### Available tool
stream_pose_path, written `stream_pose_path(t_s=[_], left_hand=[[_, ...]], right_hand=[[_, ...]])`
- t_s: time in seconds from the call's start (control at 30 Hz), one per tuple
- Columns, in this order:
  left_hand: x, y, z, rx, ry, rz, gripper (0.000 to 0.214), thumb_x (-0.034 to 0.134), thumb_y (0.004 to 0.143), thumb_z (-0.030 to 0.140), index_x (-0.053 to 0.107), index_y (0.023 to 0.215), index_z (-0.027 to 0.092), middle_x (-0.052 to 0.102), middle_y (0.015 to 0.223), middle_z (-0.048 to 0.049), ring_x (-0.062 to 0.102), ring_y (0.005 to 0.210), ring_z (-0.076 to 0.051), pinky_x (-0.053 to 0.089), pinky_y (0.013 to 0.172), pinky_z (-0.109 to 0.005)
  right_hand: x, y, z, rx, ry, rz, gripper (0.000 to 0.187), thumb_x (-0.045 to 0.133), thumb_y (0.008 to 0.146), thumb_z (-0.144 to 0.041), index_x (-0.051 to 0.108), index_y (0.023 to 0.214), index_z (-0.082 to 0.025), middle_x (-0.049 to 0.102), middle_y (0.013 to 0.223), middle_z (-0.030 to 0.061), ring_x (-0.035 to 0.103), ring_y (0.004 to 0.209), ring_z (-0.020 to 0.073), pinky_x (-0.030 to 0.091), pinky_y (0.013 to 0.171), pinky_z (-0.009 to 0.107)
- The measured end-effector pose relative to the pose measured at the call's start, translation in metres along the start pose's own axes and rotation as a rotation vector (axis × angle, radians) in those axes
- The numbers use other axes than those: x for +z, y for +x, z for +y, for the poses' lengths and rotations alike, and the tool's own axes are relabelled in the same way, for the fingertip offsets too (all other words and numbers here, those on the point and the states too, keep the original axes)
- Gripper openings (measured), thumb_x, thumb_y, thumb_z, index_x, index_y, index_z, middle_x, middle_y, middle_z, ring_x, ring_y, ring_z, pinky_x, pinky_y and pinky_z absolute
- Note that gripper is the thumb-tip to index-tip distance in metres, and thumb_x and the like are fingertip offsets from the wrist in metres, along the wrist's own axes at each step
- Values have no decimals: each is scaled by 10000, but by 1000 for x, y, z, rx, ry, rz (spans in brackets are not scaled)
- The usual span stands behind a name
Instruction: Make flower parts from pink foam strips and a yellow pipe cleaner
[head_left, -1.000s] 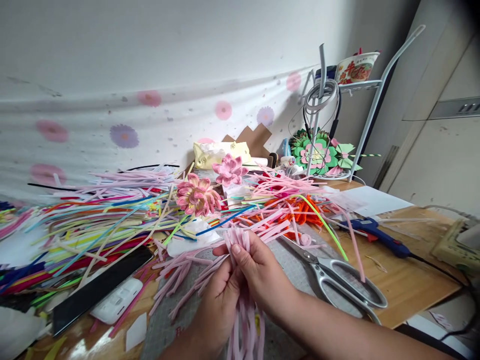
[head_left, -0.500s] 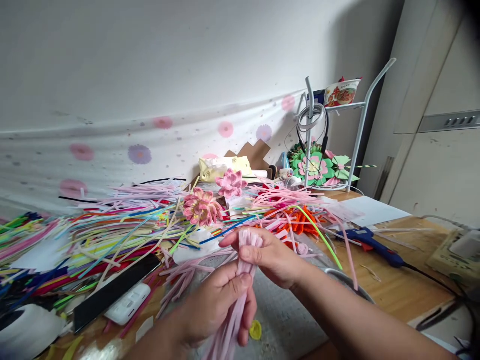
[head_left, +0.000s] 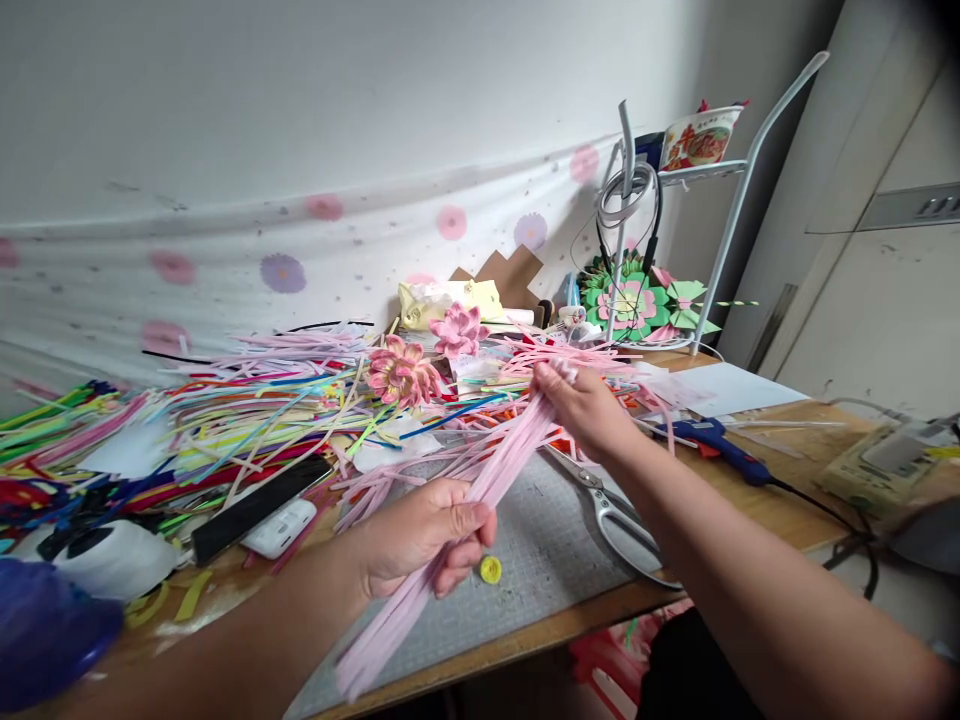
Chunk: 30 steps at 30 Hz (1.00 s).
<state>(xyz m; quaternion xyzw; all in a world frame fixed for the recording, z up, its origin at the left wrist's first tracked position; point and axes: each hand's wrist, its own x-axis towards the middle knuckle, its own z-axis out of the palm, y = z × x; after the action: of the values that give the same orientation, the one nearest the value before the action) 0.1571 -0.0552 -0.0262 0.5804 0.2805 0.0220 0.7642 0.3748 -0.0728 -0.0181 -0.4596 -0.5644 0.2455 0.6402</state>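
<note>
A bundle of pale pink pipe cleaners [head_left: 501,474] stretches slantwise between my two hands. Around its lower middle my left hand [head_left: 433,535] is closed, thumb on top, with the loose ends hanging toward the table's front edge. My right hand [head_left: 589,405] grips the bundle's upper end between thumb and fingers. Below lies a grey cutting mat [head_left: 551,570] bearing a small yellow coil [head_left: 490,570]. Scissors [head_left: 611,510] rest on the mat beneath my right forearm. Two pink flowers, a darker one [head_left: 403,372] and a lighter one [head_left: 459,330], stand behind my hands.
Heaps of coloured pipe cleaners [head_left: 247,420] cover the table's left and back. A black phone-like slab [head_left: 259,510] lies on a white device [head_left: 281,528]. At right are a blue glue gun [head_left: 716,445], its cable and a power strip [head_left: 874,470]. A white rack [head_left: 731,240] stands behind.
My hands have moved apart along the pink bundle, the right one up and rightward, the left one slightly down. The bundle now slants more, and the scissors show more fully.
</note>
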Motion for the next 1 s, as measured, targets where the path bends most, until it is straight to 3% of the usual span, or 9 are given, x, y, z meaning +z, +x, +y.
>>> stream_pose_path(t_s=[0.23, 0.6, 0.73, 0.8, 0.87, 0.93, 1.0], left_hand=[[-23, -8, -23, -130, 46, -81, 372, 619, 704, 504, 531, 677, 144, 582, 434, 6, 515, 304, -101, 390, 305, -169], [-51, 7, -45, -204, 1, -148, 390, 564, 745, 520, 550, 685, 135, 636, 448, -40, 518, 268, -112, 354, 240, -148], [-58, 11, -46, -213, -5, -253, 422, 630, 674, 551, 550, 659, 136, 656, 475, -48, 542, 291, -134, 372, 260, -178], [-59, 9, -39, -189, 16, -330, 407, 630, 692, 531, 572, 673, 129, 685, 543, -63, 599, 382, -143, 436, 355, -198], [-57, 9, -28, -121, 82, -387, 385, 660, 698, 479, 625, 816, 114, 728, 740, -101, 675, 605, -167, 512, 589, -254], [-50, 13, -13, -29, 133, -397, 548, 712, 654, 456, 586, 1077, 131, 695, 1009, -144, 668, 855, -207, 477, 794, -320], [-38, 21, 3, 48, 105, -345, 728, 725, 619, 484, 487, 1225, 160, 630, 1142, -176, 639, 949, -245, 463, 817, -353]], right_hand=[[-38, 10, 13, 31, -15, 198, 381, 550, 772, -534, 503, 633, -182, 387, 563, -39, 330, 495, 93, 265, 472, 234], [-45, 16, 20, -109, -458, 185, 402, 434, 868, -491, 456, 612, -181, 352, 549, -33, 312, 512, 99, 247, 484, 251], [-49, 19, 26, -78, -396, 192, 394, 476, 844, -510, 504, 629, -181, 389, 567, -22, 345, 512, 108, 266, 479, 256], [-46, 20, 29, -45, -233, 201, 367, 508, 830, -501, 523, 645, -184, 410, 584, -19, 360, 507, 107, 292, 478, 253], [-39, 20, 28, -20, -47, 186, 337, 526, 825, -485, 515, 657, -193, 404, 577, -28, 357, 488, 102, 310, 473, 247], [-28, 20, 24, -19, 58, 145, 330, 523, 830, -478, 496, 658, -197, 392, 571, -37, 350, 480, 98, 315, 472, 240], [-17, 18, 16, -36, 35, 97, 348, 508, 838, -484, 490, 649, -192, 394, 582, -35, 355, 500, 98, 311, 484, 234]])
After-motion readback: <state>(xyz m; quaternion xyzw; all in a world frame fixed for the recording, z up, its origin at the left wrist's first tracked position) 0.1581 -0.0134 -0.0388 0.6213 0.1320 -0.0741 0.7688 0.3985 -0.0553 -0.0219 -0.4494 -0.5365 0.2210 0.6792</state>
